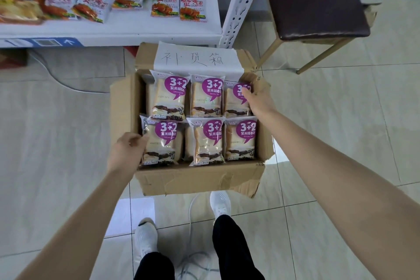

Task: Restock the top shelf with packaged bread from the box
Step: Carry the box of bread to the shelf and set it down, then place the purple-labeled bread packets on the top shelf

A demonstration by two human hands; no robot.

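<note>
1. head view: an open cardboard box [197,179] sat on the tiled floor [56,132] just below a white shelf [113,29]. it held six bread packs in two rows of three (all with purple labels).
2. the left hand [126,150] gripped the near-left bread pack [161,141] at its left edge, fingers curled round it.
3. the right hand [259,98] held the far-right bread pack [235,100], fingers curled over its upper right side.
4. a dark-seated chair [316,0] stood beside the box's far right corner.

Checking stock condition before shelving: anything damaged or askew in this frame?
The cardboard box is battered: its right flap is torn ragged and the front wall is creased. The six bread packs sit in two neat rows, wrappers looking intact. Nothing spilled.
</note>
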